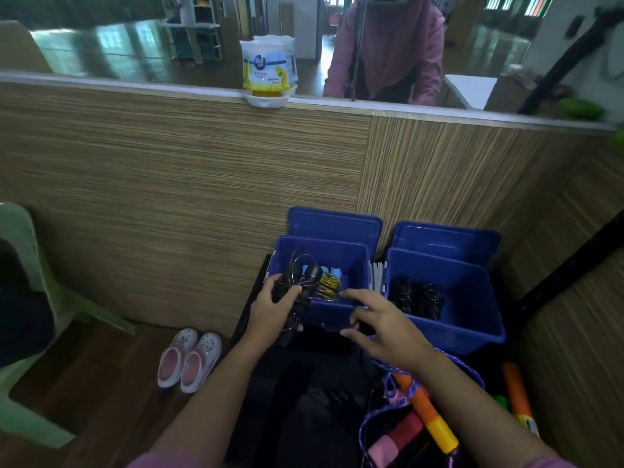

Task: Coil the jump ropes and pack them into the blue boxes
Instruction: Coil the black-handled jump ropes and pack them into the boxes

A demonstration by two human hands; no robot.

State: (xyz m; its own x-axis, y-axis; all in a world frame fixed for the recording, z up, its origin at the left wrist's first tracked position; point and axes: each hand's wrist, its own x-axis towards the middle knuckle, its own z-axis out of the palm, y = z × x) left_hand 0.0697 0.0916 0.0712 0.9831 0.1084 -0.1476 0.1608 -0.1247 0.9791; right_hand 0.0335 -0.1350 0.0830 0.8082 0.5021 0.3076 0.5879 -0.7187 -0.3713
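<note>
While the left hand (275,310) grips a coiled black rope (299,287), fingers curled tight round the bundle and its handles, the coil sits over the near-left rim of the left box (354,261), partly above its opening. Loops stick up past the fingers; a tail of cord hangs below the palm.

Right hand (381,324) hovers at the near rim of the same box, fingers apart and loosely bent, index pointing into the box. Cannot tell if the fingertips touch the rim. It holds nothing.

Left box: blue, open, lid (334,224) standing behind it against the wood panel (169,184). Inside lies a yellow rope (329,285) with blue handles, coiled, near the back.

Right box (472,298): blue, open, just beside the left one, its lid also upright behind. Black coiled ropes (418,297) lie in its left part. White strips (378,275) stand in the gap between the boxes; cannot tell what they are.

Below the right forearm: a purple rope (398,396) uncoiled, looping over an orange-and-yellow handle (425,408). A second orange handle (516,390) lies further right. Pink and red items near the bottom edge, unclear.

Both boxes sit on a dark surface (304,383) in front of the person.

Elsewhere: pink-and-white clogs (189,358) on the floor to the left, a green chair (20,251) at far left, an air freshener (266,70) on the ledge atop the panel, a person in pink (388,52) behind the glass.
</note>
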